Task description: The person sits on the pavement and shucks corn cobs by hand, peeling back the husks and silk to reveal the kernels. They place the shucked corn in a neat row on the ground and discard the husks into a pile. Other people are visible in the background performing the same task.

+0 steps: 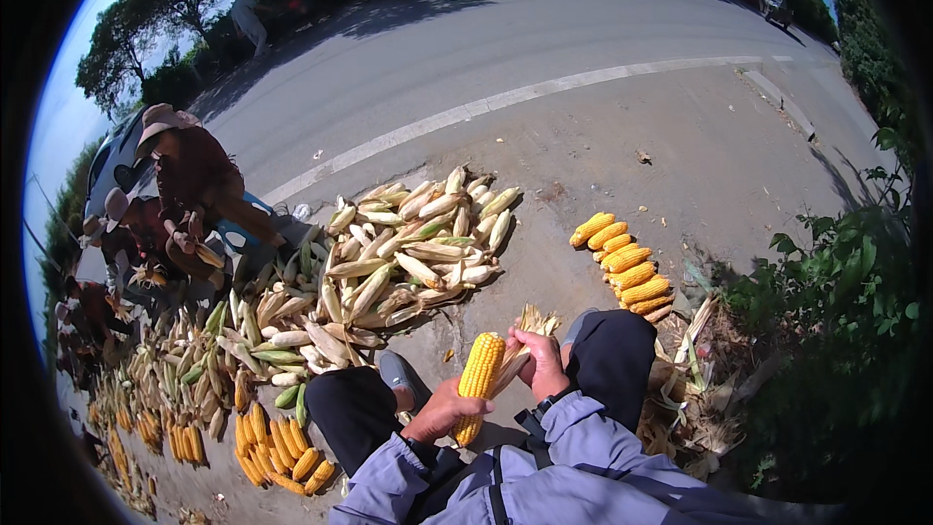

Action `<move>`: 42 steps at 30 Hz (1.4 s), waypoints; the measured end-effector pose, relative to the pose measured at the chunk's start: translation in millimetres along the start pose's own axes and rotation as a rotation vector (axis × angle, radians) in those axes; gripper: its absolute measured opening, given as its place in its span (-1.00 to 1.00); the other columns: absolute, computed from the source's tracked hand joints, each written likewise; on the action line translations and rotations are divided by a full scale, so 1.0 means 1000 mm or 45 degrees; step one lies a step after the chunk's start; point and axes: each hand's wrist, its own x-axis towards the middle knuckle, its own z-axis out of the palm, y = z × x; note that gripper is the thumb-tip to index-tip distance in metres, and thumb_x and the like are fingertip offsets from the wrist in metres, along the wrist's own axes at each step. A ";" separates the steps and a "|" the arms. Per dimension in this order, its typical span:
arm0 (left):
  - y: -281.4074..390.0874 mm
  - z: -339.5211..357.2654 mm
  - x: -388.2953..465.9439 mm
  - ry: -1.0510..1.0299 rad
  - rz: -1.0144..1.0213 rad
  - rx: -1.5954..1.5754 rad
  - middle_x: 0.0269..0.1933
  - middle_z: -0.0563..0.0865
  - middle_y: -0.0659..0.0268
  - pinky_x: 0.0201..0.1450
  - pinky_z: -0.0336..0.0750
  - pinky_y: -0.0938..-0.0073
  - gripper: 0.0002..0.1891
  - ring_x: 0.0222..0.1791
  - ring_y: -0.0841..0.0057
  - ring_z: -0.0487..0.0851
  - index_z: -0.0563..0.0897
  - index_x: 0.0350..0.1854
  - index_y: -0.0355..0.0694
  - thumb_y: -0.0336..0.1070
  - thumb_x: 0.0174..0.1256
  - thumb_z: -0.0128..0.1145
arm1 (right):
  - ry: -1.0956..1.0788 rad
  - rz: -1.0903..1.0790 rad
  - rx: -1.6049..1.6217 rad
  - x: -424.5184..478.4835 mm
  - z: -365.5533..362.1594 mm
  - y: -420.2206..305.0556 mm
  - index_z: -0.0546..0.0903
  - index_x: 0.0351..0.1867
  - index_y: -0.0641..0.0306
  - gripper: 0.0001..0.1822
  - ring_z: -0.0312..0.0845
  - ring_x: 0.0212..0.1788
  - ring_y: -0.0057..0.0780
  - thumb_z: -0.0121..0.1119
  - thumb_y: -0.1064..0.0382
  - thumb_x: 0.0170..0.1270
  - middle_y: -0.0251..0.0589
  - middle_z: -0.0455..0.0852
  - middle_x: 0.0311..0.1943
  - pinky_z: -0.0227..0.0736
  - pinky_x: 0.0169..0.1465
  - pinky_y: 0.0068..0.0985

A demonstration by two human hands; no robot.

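My left hand (446, 410) grips the lower part of a yellow ear of corn (482, 372), its kernels bare on the side facing me. Dry husk (538, 324) is bunched in my right hand (543, 364), just right of the ear. Some of that husk runs down toward the base of the ear; whether it is still joined there is hidden behind the cob. Beyond my feet lies a large heap of corn in pale husks (415, 248). Husked yellow ears (627, 266) are lined up in a row ahead of my right knee.
More husked ears (280, 452) lie on the ground at my left. Loose husks (685, 408) and green shrubs (838, 292) are at my right. Several people (193, 175) in hats sit along the heap at left. A road (510, 36) with a vehicle (774, 1) runs beyond a pale kerb line.
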 end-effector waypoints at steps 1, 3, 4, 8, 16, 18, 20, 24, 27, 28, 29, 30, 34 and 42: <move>0.001 0.000 0.001 -0.013 -0.002 -0.003 -0.25 0.68 0.39 -0.17 0.52 0.48 -0.55 -0.28 0.58 0.63 0.67 0.01 -0.30 -0.23 0.11 0.50 | 0.003 0.013 -0.003 0.009 -0.005 -0.001 0.62 0.11 0.28 -0.67 0.66 -0.34 -0.33 0.33 0.42 0.33 -0.16 0.75 -0.25 0.65 -0.13 -0.23; 0.001 -0.002 0.002 -0.024 0.008 0.003 -0.24 0.67 0.39 -0.18 0.51 0.48 -0.56 -0.28 0.59 0.62 0.67 0.02 -0.31 -0.23 0.13 0.49 | -0.091 0.095 0.030 0.019 -0.011 -0.005 0.59 0.09 0.20 -0.73 0.59 -0.42 -0.46 0.35 0.27 0.45 -0.33 0.69 -0.35 0.60 -0.19 -0.30; 0.001 -0.002 0.001 -0.028 0.009 -0.005 -0.24 0.67 0.40 -0.18 0.51 0.48 -0.56 -0.28 0.59 0.62 0.66 0.02 -0.32 -0.24 0.13 0.49 | -0.115 0.119 0.027 0.021 -0.012 -0.008 0.59 0.07 0.19 -0.75 0.55 -0.44 -0.50 0.34 0.20 0.50 -0.39 0.66 -0.38 0.58 -0.19 -0.32; 0.007 0.001 -0.004 -0.047 0.001 -0.049 -0.20 0.67 0.39 -0.14 0.51 0.47 -0.52 -0.24 0.59 0.62 0.65 0.10 -0.32 -0.25 0.15 0.48 | -0.077 0.144 -0.049 0.023 -0.007 -0.011 0.56 -0.06 0.13 -0.73 0.45 -0.53 -0.55 0.31 0.02 0.58 -0.49 0.51 -0.54 0.51 -0.24 -0.34; 0.039 -0.014 -0.013 -0.022 -0.024 0.094 -0.05 0.75 0.33 0.02 0.53 0.49 -0.41 -0.09 0.56 0.67 0.66 0.20 -0.36 -0.23 0.13 0.53 | -0.169 0.121 0.066 0.032 -0.011 -0.018 0.60 -0.14 0.17 -0.82 0.53 -0.47 -0.46 0.34 0.17 0.51 -0.41 0.54 -0.52 0.58 -0.17 -0.23; 0.052 -0.019 -0.017 -0.028 -0.053 0.203 -0.05 0.76 0.32 0.03 0.54 0.47 -0.41 -0.08 0.57 0.67 0.67 0.18 -0.36 -0.20 0.11 0.55 | -0.227 0.080 0.072 0.029 -0.012 -0.022 0.60 -0.13 0.18 -0.87 0.57 -0.42 -0.39 0.35 0.28 0.47 -0.34 0.58 -0.48 0.60 -0.15 -0.16; 0.065 -0.024 -0.021 0.013 -0.104 0.412 -0.07 0.78 0.30 0.06 0.54 0.46 -0.41 -0.08 0.56 0.67 0.71 0.13 -0.35 -0.15 0.06 0.56 | -0.253 0.004 -0.054 0.017 -0.002 -0.030 0.60 -0.11 0.21 -0.87 0.64 -0.37 -0.32 0.35 0.34 0.44 -0.26 0.63 -0.41 0.65 -0.09 -0.12; 0.090 -0.026 -0.022 0.032 -0.043 0.567 -0.18 0.75 0.32 -0.05 0.57 0.42 -0.49 -0.17 0.52 0.66 0.70 0.01 -0.35 -0.20 0.03 0.54 | -0.364 -0.066 -0.442 0.009 0.000 -0.064 0.61 0.03 0.32 -0.78 0.73 -0.12 -0.30 0.30 0.44 0.40 -0.12 0.75 -0.17 0.67 0.18 -0.20; 0.091 -0.042 -0.025 0.061 -0.058 0.558 -0.23 0.72 0.31 -0.12 0.58 0.39 -0.50 -0.24 0.52 0.66 0.67 -0.01 -0.35 -0.24 0.01 0.54 | -0.428 -0.215 -0.793 0.005 0.003 -0.075 0.64 0.10 0.36 -0.69 0.69 0.08 -0.41 0.35 0.41 0.36 -0.16 0.76 -0.05 0.58 0.24 -0.39; 0.092 -0.049 -0.032 0.090 -0.102 0.511 -0.24 0.72 0.31 -0.14 0.58 0.40 -0.52 -0.26 0.52 0.67 0.66 -0.02 -0.35 -0.26 0.01 0.53 | -0.428 -0.327 -0.925 -0.008 0.018 -0.076 0.63 0.16 0.41 -0.58 0.65 0.18 -0.39 0.43 0.33 0.32 -0.14 0.74 0.04 0.53 0.30 -0.41; 0.090 -0.052 -0.033 0.089 -0.091 0.430 -0.25 0.71 0.30 -0.16 0.59 0.40 -0.53 -0.27 0.51 0.69 0.64 -0.03 -0.35 -0.28 0.01 0.50 | -0.363 -0.442 -1.162 -0.012 0.022 -0.084 0.60 0.26 0.44 -0.43 0.63 0.27 -0.32 0.50 0.26 0.26 -0.09 0.72 0.14 0.50 0.37 -0.36; 0.091 -0.055 -0.033 0.091 -0.078 0.353 -0.26 0.71 0.29 -0.18 0.60 0.41 -0.55 -0.28 0.50 0.70 0.63 -0.04 -0.35 -0.30 0.02 0.47 | -0.381 -0.657 -1.441 -0.014 0.027 -0.091 0.58 0.30 0.43 -0.36 0.61 0.31 -0.24 0.52 0.23 0.21 -0.04 0.69 0.20 0.49 0.40 -0.32; 0.093 -0.059 -0.036 0.116 -0.042 0.333 -0.22 0.72 0.31 -0.17 0.60 0.41 -0.53 -0.26 0.50 0.69 0.65 -0.01 -0.36 -0.25 0.05 0.45 | -0.698 -1.153 -2.047 -0.050 0.053 -0.091 0.54 0.38 0.37 -0.18 0.49 0.44 -0.06 0.59 0.14 0.06 0.04 0.58 0.35 0.35 0.52 -0.16; 0.124 -0.013 -0.058 0.017 -0.129 0.245 -0.11 0.73 0.31 -0.02 0.56 0.44 -0.42 -0.13 0.46 0.67 0.67 0.03 -0.36 -0.22 -0.12 0.48 | -1.220 -1.052 -2.780 -0.056 0.043 -0.024 0.59 0.34 0.43 -0.17 0.43 0.45 -0.14 0.50 0.06 0.00 -0.01 0.64 0.26 0.13 0.51 -0.08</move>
